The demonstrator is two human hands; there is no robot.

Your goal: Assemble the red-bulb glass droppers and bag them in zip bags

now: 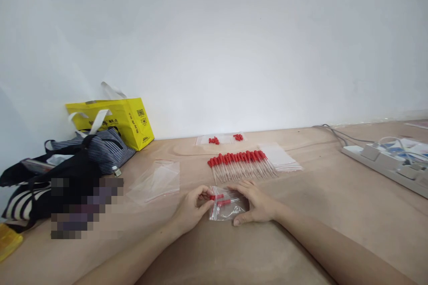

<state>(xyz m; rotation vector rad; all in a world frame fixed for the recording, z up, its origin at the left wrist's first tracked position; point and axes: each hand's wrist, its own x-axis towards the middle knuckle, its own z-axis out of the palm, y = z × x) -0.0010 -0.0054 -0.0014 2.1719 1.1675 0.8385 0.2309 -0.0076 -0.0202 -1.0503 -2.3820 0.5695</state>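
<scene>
Clear bag (230, 212) lies partly hidden by the right hand (258, 205).

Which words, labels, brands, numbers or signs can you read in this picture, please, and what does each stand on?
None can be read with certainty.
Yellow bag, front: dark characters, too blurred to quote.
Yellow bag, side: square code-like marks and lettering, too small to read.
Black bag: pale stripes, no readable word.
Clear zip bag: no readable print.
</scene>
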